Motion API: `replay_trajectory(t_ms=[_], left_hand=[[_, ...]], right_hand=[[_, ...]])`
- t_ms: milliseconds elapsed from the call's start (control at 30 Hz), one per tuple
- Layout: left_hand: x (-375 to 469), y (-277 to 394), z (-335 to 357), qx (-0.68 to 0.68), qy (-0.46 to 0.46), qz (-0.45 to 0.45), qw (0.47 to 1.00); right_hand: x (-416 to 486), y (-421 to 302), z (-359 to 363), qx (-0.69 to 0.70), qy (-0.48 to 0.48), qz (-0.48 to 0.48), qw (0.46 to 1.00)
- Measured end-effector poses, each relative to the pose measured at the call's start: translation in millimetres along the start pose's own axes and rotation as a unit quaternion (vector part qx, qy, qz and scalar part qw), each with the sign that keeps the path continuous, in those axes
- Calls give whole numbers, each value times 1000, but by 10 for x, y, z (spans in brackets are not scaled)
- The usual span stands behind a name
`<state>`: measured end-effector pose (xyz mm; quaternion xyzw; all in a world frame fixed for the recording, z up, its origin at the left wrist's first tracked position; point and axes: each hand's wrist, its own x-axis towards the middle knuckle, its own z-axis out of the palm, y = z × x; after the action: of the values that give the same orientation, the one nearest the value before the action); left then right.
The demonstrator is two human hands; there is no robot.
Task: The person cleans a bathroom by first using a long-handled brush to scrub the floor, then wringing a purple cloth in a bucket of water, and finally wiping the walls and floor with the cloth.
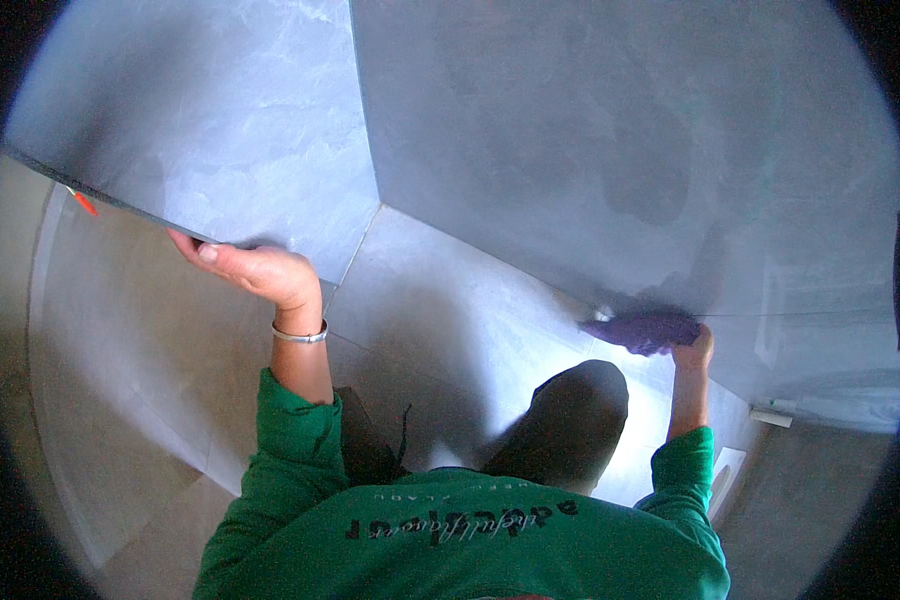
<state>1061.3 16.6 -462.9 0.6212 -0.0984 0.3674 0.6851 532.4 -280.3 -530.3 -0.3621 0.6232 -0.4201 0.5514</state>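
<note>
My left hand (251,266) is at the free edge of a grey stone-look wall panel (270,150), with its thumb and a finger at the edge. Part of that hand is hidden, but it appears to grip the edge. A metal bangle (300,334) circles the left wrist. In my right hand (697,346) is a bunched purple cloth (649,332), pressed against the lower part of a second grey wall (540,150). Most of the right-hand fingers are covered by the cloth.
The two walls meet in a corner above large grey floor tiles (405,300). My bent knee (585,405) is close below the right wall. An orange-ended object (84,201) pokes out behind the left panel's edge. Low at right are a white strip (771,416) and a white frame (726,480).
</note>
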Motion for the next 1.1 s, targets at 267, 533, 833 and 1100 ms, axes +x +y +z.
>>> replay_trajectory(t_ms=[267,533,833,1100], left_hand=[[-37,27,-4,11,4,-1,1000],[-109,-94,2,-2,-21,0,1000],[-43,-119,18,-30,-3,-7,1000],[-38,-79,22,-28,-6,-23,999]], right_hand=[[-1108,155,1647,-50,60,-418,905],[-1345,582,2994,-434,-240,-691,526],[-1614,37,3626,-558,-293,-747,212],[-1292,-894,2423,-351,21,-842,410]])
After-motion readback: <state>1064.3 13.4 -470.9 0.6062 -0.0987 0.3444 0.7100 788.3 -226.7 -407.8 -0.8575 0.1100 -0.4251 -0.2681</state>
